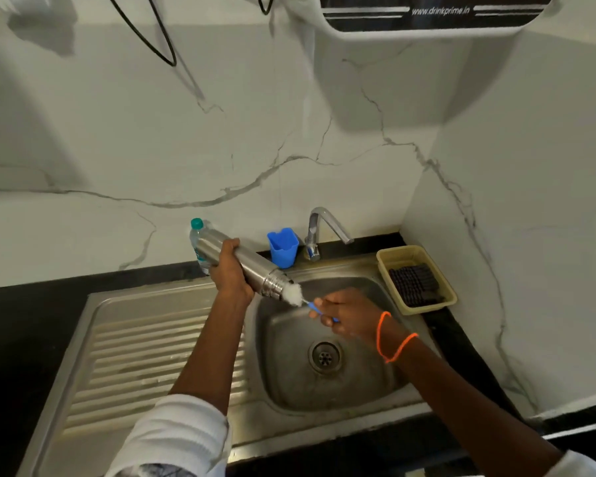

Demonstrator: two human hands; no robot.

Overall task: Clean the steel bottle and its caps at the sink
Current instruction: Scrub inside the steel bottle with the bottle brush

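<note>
Your left hand point(229, 270) gripped the steel bottle point(245, 261), tilted mouth-down over the sink point(324, 390); your right hand point(346, 315) pinched a brush point(295, 295), its white bristles at the bottle's mouth.

Steel bottle point(245, 261): plain silver. Brush point(295, 294): white bristles, blue handle. Cup point(283, 246): bright blue. Plastic bottle point(197, 235): teal cap. Basket point(416, 278): pale yellow. Wrist thread point(391, 337): orange. Wall point(221, 149): white marble, grey veins. Counter point(21, 321): black.
</note>
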